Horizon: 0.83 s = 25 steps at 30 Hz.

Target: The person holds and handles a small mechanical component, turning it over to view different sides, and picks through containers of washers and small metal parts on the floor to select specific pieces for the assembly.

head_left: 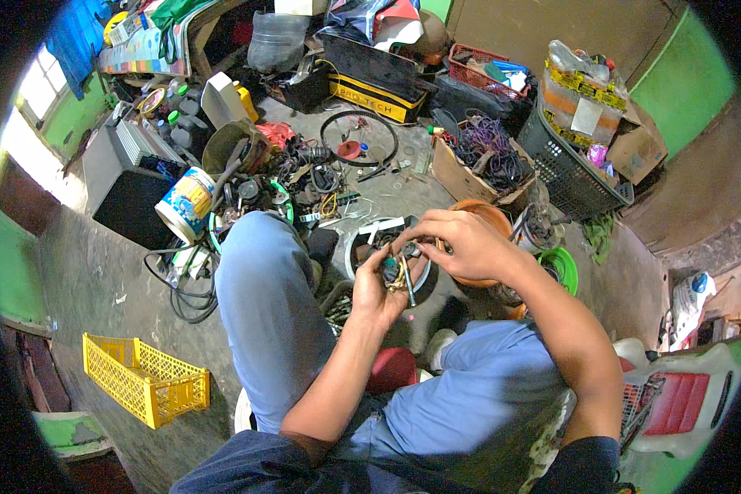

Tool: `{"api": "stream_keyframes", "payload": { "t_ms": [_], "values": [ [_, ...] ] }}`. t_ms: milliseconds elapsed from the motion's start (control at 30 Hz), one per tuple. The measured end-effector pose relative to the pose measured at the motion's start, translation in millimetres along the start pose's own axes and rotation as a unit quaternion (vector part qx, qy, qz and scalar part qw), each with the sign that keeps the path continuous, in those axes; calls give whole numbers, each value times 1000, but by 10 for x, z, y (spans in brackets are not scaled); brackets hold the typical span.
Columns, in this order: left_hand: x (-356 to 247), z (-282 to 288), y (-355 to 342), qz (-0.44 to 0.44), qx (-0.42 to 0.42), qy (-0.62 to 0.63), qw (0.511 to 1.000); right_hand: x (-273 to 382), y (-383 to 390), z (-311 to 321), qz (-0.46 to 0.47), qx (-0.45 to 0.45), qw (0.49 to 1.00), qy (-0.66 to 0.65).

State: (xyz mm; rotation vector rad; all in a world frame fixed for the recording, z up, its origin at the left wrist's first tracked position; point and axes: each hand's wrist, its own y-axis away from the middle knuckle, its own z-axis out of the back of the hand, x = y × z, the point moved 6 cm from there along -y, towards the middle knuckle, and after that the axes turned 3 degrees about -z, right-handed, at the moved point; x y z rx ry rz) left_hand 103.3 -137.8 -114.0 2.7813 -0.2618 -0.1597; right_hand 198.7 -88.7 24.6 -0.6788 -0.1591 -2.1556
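My left hand (pixel 379 290) is cupped, palm up, in front of my knees. In its palm lies a handful of small mixed hardware (pixel 398 272), some pieces brass-coloured, some dark, one bluish-green. A thin rod-like piece sticks out below the fingers. Over this handful my right hand (pixel 468 245) reaches in from the right, its thumb and forefinger pinched together at the left fingertips. Whatever sits in that pinch is too small to make out. Beneath both hands stands a round white-rimmed tub (pixel 351 257) holding dark and white pieces, partly hidden by the hands.
Orange (pixel 484 216) and green (pixel 561 267) basins stand to the right. A cardboard box of tangled wires (pixel 490 160) lies beyond. Loose parts (pixel 305 177) cover the floor ahead, near a black ring (pixel 359 115). At left are a yellow crate (pixel 144 379) and a paint bucket (pixel 188 204).
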Motion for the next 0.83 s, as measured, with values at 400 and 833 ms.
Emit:
{"api": "stream_keyframes", "payload": {
  "t_ms": [400,833],
  "values": [
    [16,-66,61,38,40,17,998,21,58,-62,-13,29,999,10],
    [65,-111,55,37,77,-15,996,-97,81,-37,0,-24,999,22]
  ]
}}
